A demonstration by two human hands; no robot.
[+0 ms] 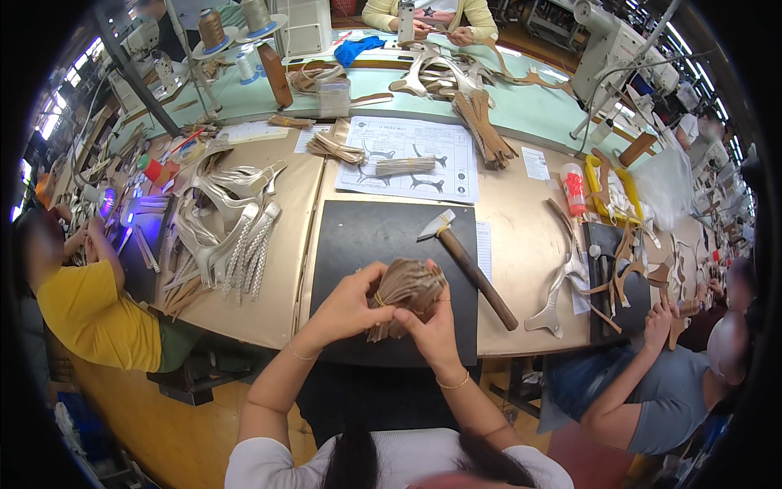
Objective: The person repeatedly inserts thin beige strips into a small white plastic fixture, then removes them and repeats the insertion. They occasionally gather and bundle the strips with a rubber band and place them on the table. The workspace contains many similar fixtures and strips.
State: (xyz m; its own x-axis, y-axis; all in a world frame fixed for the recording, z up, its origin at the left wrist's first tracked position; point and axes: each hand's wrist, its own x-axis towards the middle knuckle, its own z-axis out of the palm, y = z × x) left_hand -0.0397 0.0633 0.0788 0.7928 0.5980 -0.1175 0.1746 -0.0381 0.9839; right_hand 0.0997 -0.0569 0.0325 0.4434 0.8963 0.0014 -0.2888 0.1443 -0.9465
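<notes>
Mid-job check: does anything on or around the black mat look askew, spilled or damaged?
Slightly: the hammer lies askew, its handle slanting past the right edge of the black mat onto the tan tabletop. No spill or damage stands out there.

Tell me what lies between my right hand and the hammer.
In the head view, only black mat shows between your right hand and the hammer.

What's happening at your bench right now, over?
Left hand and right hand gripping bundle of brown strips. Bundle held over black mat. Hammer lies to the right, apparently not blocking.
</notes>
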